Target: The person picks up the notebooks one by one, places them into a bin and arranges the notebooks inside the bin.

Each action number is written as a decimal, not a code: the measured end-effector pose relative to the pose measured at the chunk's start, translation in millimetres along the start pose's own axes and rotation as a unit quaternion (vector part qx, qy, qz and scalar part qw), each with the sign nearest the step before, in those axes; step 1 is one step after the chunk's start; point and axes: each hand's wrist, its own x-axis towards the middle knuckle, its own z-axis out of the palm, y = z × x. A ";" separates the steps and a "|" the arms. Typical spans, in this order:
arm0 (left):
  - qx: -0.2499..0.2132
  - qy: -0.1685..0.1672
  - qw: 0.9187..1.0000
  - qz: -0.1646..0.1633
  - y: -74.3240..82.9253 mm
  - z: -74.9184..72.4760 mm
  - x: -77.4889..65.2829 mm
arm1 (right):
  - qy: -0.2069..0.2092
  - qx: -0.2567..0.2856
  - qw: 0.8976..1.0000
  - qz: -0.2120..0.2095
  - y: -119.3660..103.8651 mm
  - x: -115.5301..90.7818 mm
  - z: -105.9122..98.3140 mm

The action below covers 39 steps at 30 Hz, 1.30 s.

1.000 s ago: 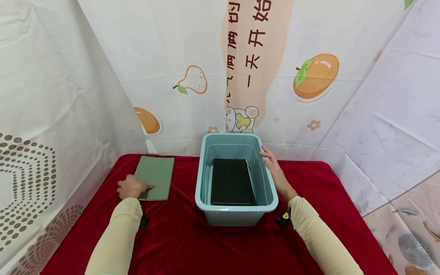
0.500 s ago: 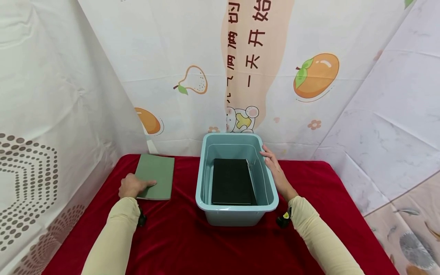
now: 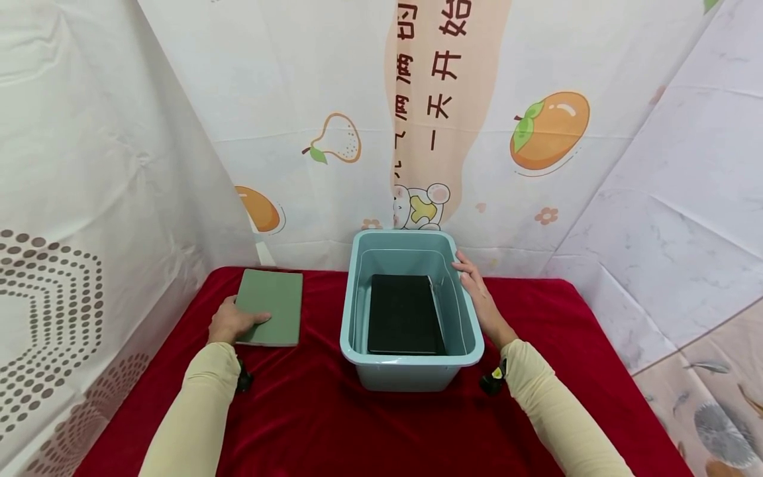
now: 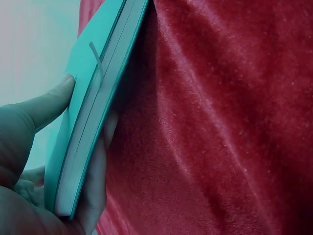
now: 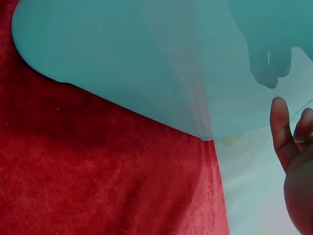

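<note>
On the left of the table lies a green notebook, gripped at its left edge by my left hand. The left wrist view shows the thumb on the cover and fingers under the notebook, whose page edges and ribbon bookmark face the camera. A light-blue plastic basin stands in the middle, with a black notebook lying in it. My right hand is at the basin's right rim, fingers extended. In the right wrist view, a fingertip is close to the outer wall; contact is hard to tell.
Dark red velvet cloth covers the table. Behind it hangs a white curtain with fruit prints, close to the basin's far side. More cloth hangs at the left and right. Something thin and pale stands beside the black notebook in the basin.
The far-left corner of the green notebook rose slightly and came down again, while my left hand shifted a little to the right and its fingers went under the edge. My right hand stays in place.
</note>
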 end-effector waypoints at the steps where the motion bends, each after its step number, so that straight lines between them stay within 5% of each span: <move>1: 0.001 0.000 1.000 0.004 -0.1 -0.3 0.0 | -0.001 0.000 1.000 0.000 0.0 -0.1 0.0; 11: -0.028 0.001 0.999 0.031 -2.1 -2.0 -0.6 | 0.000 0.012 1.000 -0.002 -2.7 -0.8 0.5; 27: -0.117 0.017 0.993 -0.001 -2.1 3.8 2.7 | -0.001 0.014 1.000 -0.006 -4.0 -1.7 1.0; 39: -0.171 0.020 0.985 0.015 6.2 4.6 -4.8 | 0.000 0.014 1.000 -0.006 -2.3 -2.3 0.8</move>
